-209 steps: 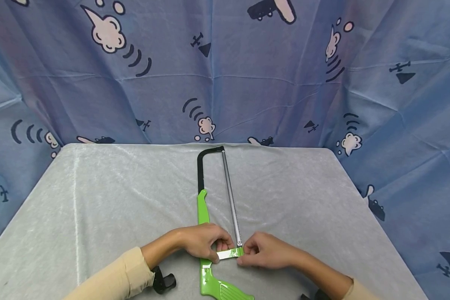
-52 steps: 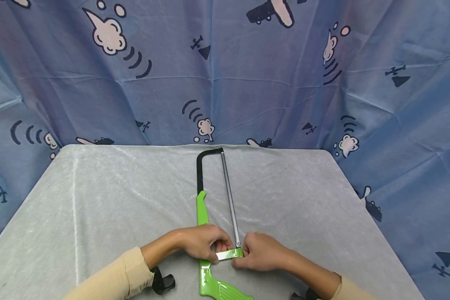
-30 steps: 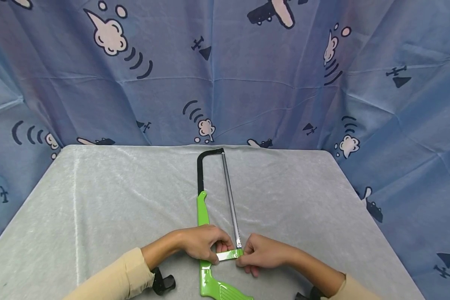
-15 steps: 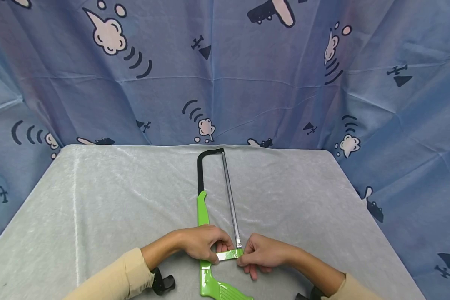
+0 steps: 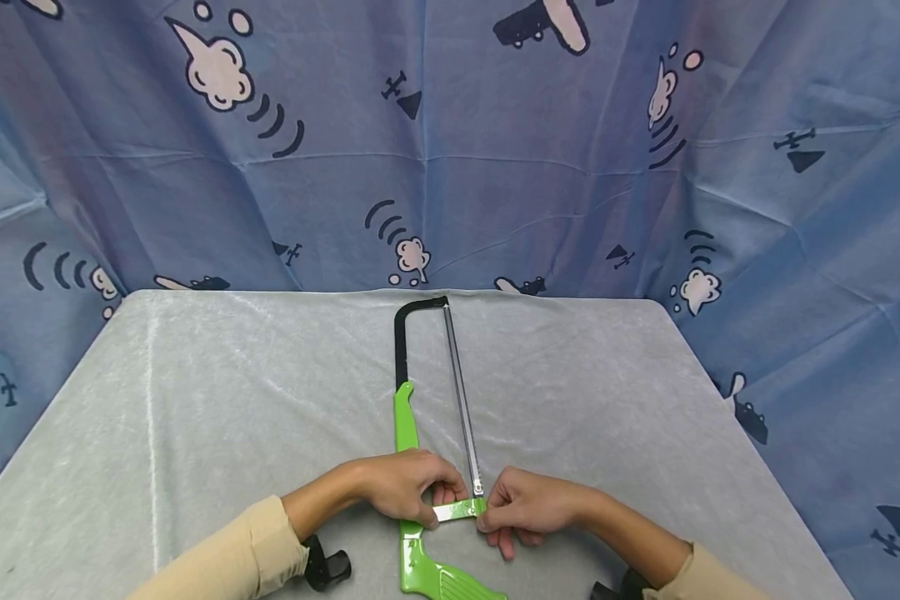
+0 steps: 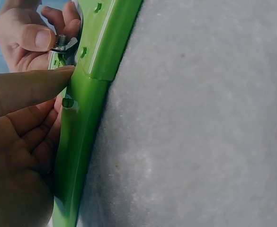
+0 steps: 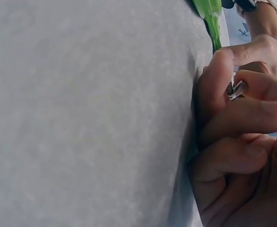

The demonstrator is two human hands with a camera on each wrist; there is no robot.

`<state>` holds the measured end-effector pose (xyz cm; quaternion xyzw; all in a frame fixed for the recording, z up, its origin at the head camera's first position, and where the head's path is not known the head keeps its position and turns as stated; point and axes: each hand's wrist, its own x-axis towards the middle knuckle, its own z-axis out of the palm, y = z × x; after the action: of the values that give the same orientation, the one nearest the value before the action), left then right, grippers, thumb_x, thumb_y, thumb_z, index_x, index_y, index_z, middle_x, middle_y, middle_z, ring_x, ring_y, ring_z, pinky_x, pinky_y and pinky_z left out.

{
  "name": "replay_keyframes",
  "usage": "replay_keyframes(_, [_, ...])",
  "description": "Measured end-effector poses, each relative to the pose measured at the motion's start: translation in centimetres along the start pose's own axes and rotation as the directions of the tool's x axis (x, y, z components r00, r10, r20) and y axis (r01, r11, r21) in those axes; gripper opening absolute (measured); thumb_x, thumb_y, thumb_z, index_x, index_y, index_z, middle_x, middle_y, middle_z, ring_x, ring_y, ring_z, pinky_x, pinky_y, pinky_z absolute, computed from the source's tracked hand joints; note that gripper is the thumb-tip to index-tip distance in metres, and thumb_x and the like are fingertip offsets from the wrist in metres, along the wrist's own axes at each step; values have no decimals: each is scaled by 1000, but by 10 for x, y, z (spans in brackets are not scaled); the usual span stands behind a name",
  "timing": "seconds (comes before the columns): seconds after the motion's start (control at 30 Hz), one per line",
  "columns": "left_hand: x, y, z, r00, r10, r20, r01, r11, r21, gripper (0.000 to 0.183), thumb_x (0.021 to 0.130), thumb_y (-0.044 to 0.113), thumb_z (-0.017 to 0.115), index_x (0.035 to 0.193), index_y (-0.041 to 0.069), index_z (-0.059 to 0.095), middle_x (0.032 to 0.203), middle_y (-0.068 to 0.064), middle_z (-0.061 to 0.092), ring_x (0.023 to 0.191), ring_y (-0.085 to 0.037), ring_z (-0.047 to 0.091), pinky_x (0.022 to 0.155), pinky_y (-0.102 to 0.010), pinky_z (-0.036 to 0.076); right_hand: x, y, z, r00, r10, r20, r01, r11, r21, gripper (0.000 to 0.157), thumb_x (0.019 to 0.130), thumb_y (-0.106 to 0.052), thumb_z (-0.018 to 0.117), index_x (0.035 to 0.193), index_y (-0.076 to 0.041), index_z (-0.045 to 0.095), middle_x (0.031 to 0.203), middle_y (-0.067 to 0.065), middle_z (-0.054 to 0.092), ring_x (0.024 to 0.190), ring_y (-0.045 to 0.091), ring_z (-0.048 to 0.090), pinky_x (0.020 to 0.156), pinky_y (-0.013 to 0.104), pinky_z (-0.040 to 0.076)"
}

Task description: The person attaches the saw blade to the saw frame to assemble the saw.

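A hacksaw with a green body and black front bow lies on the table, its silver blade stretched along the right side. My left hand grips the green frame by the short crosspiece near the handle; in the left wrist view the thumb presses on the frame's edge. At the blade's near end my right hand pinches a metal wing nut between thumb and curled index finger. A threaded stud shows beside the wing nut in the left wrist view. In the right wrist view, fingers cover most of the nut.
Under the saw is a table covered in pale grey plush cloth. A blue patterned curtain hangs behind and along the sides. Black camera mounts sit under both wrists.
My right fingers have shifted round the wing nut: tucked in 1.7 s ago, the lower fingers now spread downward. The left hand and the hacksaw stay in place.
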<state>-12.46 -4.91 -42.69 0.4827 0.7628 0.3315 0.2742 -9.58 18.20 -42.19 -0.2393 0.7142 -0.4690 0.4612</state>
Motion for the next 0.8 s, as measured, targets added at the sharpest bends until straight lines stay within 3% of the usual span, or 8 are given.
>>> replay_keyframes(0.43, [1,-2,1,1000,28,2,-28,999,25,32,68,5,70,97,15,64,79,10,58,73,2,52,67,-13,44,0,3,-3,999,-14,30,14,1000,8,30,89,-15,54,74,9,64,60,18,63,34,4,39,35,19,32])
replay_keyframes(0.8, [1,-2,1,1000,1,6,-1,1000,3,32,68,4,70,97,15,64,79,10,57,73,2,53,66,-13,43,0,4,-3,999,-22,37,22,1000,6,30,89,-16,55,74,8,64,61,21,62,35,4,39,35,20,31])
